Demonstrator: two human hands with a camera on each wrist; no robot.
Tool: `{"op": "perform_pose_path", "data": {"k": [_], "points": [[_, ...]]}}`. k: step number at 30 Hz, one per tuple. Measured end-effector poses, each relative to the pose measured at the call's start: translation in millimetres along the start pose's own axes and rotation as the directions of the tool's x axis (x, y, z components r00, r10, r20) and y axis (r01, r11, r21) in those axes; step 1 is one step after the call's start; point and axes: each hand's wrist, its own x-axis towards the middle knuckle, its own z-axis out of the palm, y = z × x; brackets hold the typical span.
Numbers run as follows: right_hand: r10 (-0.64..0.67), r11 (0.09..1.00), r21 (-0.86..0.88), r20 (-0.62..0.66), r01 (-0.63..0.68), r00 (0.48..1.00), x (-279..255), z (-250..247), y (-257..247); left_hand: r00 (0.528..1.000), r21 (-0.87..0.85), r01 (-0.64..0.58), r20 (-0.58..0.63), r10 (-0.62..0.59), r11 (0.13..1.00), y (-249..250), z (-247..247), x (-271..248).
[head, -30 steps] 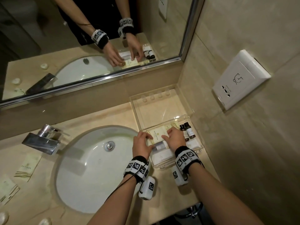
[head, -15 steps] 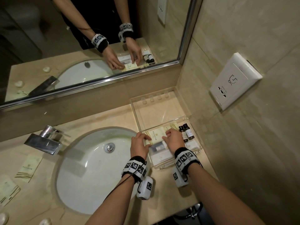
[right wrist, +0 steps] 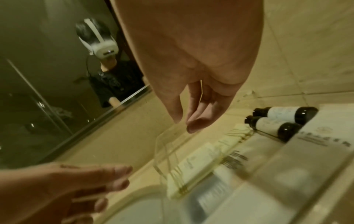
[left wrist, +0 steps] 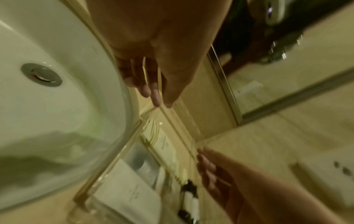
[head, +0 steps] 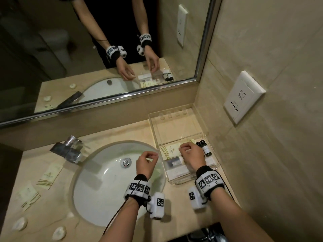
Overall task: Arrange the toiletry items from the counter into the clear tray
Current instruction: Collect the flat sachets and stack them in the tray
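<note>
Sachets [head: 48,177] at nine o'clock on the bench look light and limp, so I'd pinch an edge; my left hand [head: 146,164] and right hand [head: 191,158] hang loosely curled, holding nothing.

Both forearms bare, reaching forward from the lower edge of the head view, roughly parallel. Each wrist wears a black band with black-and-white checker tags and a small white camera block slung beneath. Left hand [head: 146,162] held up, palm down, fingers loosely curled, thumb near the fingertips, nothing in it. Right hand [head: 191,155] further forward and to the right, palm down, fingers [right wrist: 195,121] hanging loosely bent, holding nothing.
</note>
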Motion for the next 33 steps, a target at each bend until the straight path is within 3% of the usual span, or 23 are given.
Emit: {"op": "perform_pose_path", "data": {"k": [4, 12, 18, 24, 28, 33], "points": [[-0.120, 0.989, 0.092, 0.032, 0.117, 0.992, -15, 3, -30, 0.993, -0.111, 0.103, -0.054, -0.109, 0.989, 5, -31, -17], [-0.276, 0.954, 0.177, 0.209, 0.241, 0.938, -49, 61, -103, 0.953, -0.198, 0.138, -0.241, -0.184, 0.970, -15, -116, -51], [-0.393, 0.919, 0.212, 0.419, 0.332, 0.818, -97, 141, -152, 0.886, -0.245, 0.155, -0.395, -0.245, 0.957, -52, -198, -80], [-0.402, 0.908, 0.152, 0.578, 0.390, 0.710, -143, 233, -182, 0.792, -0.337, 0.199, -0.497, -0.354, 0.920, -108, -286, -104], [-0.378, 0.912, 0.109, 0.600, 0.396, 0.705, -163, 304, -195, 0.753, -0.327, 0.233, -0.535, -0.383, 0.916, -150, -342, -106], [-0.351, 0.903, 0.010, 0.592, 0.429, 0.725, -173, 383, -208, 0.778, -0.179, 0.301, -0.522, -0.350, 0.937, -196, -400, -89]]}}
